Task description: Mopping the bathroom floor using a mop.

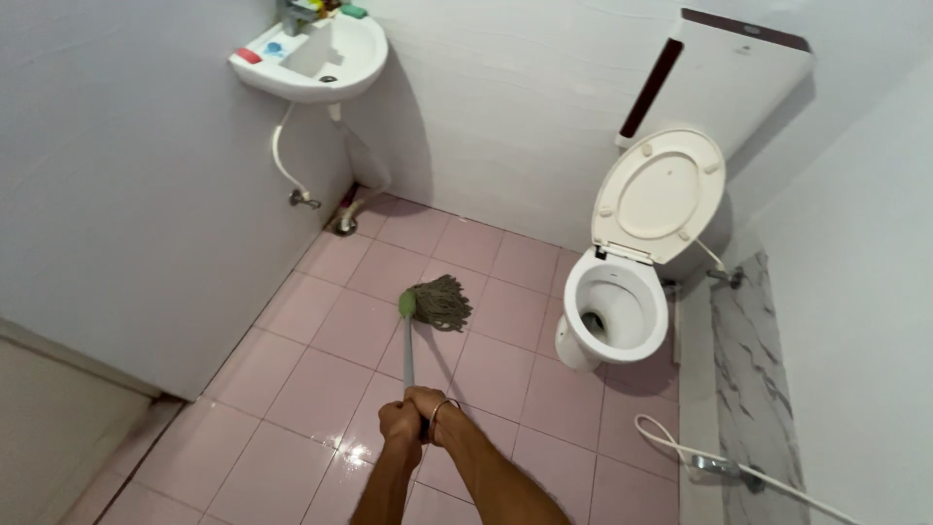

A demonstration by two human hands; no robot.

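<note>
A mop with a grey handle (pixel 409 355) and a green collar has its stringy grey-brown head (pixel 442 300) resting on the pink tiled floor (pixel 311 389). My left hand (pixel 399 424) and my right hand (pixel 434 415) are both closed around the near end of the handle, side by side. A thin bangle sits on my right wrist. The mop head lies in the middle of the floor, left of the toilet bowl.
A white toilet (pixel 612 311) with its lid (pixel 661 192) raised stands at the right, its cistern (pixel 724 78) behind. A white wall basin (pixel 316 53) with small items hangs at the upper left. A spray hose (pixel 714 465) lies on the marble ledge at right.
</note>
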